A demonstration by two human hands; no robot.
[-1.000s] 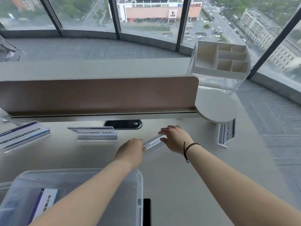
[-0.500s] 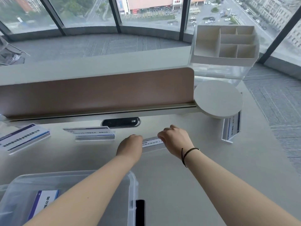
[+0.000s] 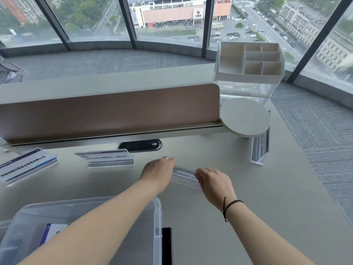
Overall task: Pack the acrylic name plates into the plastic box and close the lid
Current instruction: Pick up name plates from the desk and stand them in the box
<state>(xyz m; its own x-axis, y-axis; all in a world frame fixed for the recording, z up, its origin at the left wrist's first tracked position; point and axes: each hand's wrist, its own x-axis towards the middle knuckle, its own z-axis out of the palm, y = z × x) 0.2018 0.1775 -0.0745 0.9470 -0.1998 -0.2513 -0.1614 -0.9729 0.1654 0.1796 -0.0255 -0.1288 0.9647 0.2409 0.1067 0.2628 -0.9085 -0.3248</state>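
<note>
A pale grey tabletop [image 3: 248,197] carries clear acrylic name plates with white cards edged in blue [image 3: 28,165], a translucent plastic box [image 3: 157,217] at its near-left corner, and a tan-brown divider panel [image 3: 108,109]. A dark braided cord [image 3: 230,204] circles one wrist.

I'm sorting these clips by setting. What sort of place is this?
Most likely an office on a high floor: a pale desk with a brown divider panel, clear acrylic name plates with printed cards, and tall windows overlooking streets and buildings far below.
</note>
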